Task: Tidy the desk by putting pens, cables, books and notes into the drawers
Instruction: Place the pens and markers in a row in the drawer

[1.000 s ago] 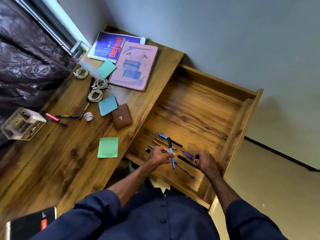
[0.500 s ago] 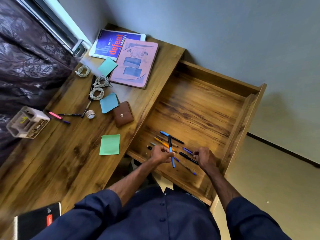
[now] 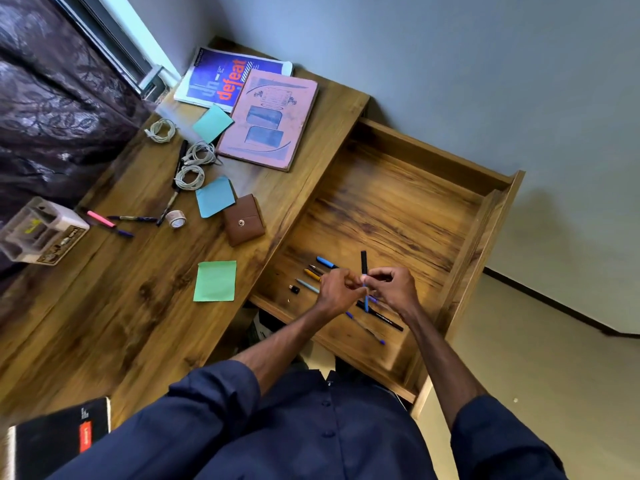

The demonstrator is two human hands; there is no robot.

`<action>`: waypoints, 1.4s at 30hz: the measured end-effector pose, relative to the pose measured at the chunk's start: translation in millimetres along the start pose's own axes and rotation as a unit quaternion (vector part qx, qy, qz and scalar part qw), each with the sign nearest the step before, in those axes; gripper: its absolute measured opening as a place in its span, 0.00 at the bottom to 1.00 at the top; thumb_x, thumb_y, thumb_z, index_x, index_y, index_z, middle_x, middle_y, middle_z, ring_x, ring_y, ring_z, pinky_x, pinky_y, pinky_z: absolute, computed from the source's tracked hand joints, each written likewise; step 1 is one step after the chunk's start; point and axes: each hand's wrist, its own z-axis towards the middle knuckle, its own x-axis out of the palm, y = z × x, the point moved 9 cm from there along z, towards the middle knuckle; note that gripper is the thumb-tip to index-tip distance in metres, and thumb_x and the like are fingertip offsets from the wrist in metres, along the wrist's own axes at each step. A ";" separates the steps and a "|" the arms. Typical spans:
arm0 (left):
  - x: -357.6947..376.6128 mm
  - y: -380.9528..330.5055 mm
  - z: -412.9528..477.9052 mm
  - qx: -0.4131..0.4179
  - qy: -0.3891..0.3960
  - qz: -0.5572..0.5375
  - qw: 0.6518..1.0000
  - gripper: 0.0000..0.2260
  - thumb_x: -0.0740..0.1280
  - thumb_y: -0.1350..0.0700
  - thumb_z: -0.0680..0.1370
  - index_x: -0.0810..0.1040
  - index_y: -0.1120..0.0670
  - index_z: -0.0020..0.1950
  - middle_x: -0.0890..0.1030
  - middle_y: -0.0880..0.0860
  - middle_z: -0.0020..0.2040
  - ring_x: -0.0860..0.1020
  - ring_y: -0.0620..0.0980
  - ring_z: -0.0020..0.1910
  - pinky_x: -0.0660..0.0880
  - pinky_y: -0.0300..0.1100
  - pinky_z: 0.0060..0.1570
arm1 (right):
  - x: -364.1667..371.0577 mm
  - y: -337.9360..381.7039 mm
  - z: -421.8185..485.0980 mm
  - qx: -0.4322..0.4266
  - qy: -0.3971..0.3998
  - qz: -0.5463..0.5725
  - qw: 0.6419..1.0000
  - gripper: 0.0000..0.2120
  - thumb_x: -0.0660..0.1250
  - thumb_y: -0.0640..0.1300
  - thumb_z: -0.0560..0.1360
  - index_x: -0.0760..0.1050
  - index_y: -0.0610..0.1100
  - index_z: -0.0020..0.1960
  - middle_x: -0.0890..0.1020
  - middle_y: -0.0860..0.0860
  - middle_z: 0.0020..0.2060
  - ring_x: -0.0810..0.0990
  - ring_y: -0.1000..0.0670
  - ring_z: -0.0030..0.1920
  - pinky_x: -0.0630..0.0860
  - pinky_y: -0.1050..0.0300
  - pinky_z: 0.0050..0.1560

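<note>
Item: black-and-blue pen (image 3: 364, 262). Stands near upright over the open drawer (image 3: 485, 233), clear of its floor.

Grip: pinched at mid-barrel from both sides. Left hand (image 3: 335, 291), fingers (image 3: 348, 281) curled in on the barrel. Right hand (image 3: 394, 289), thumb and forefinger closed round it, the rest curled. Probably held this way to press the cap home before laying it down; a judgement only, with the joint hidden behind the fingers.

Lying in the drawer, near the front edge: blue-capped pen (image 3: 325, 262), orange pen (image 3: 313, 274), long black pen (image 3: 384, 318), purple pen (image 3: 367, 329). Grouped close together, presumably to leave the bare boards behind for bulkier things.

Not yet put away, on the worktop (image 3: 104, 306): blue book (image 3: 214, 81), pink book (image 3: 273, 119), three coiled cables (image 3: 189, 177), green note (image 3: 215, 281), pink highlighter (image 3: 100, 218).

Also there: brown wallet (image 3: 244, 220), tape roll (image 3: 176, 218).
</note>
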 end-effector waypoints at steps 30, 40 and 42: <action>-19.1 70.9 -22.3 -0.058 0.064 -0.048 0.995 0.07 0.69 0.59 0.80 0.80 0.60 0.55 0.84 0.56 0.50 0.85 0.53 0.45 0.81 0.37 0.35 | -4.1 -54.7 8.0 -0.024 0.026 -0.370 0.928 0.07 0.71 0.41 0.76 0.81 0.47 0.54 0.84 0.51 0.45 0.82 0.54 0.41 0.82 0.58 0.38; -36.9 79.2 -26.2 -0.048 0.058 -0.042 0.996 0.07 0.70 0.57 0.80 0.81 0.58 0.56 0.84 0.54 0.49 0.85 0.50 0.44 0.82 0.38 0.36 | 19.7 10.5 8.3 -0.125 -0.068 -0.301 0.943 0.06 0.73 0.45 0.76 0.82 0.46 0.52 0.81 0.49 0.48 0.79 0.49 0.47 0.79 0.52 0.46; -48.1 78.8 -27.3 -0.035 0.049 -0.041 0.997 0.06 0.70 0.57 0.79 0.81 0.57 0.55 0.84 0.52 0.48 0.85 0.48 0.42 0.82 0.37 0.35 | 35.7 33.8 5.8 -0.174 -0.070 -0.275 0.943 0.04 0.73 0.45 0.75 0.82 0.46 0.49 0.81 0.50 0.45 0.79 0.50 0.45 0.78 0.51 0.45</action>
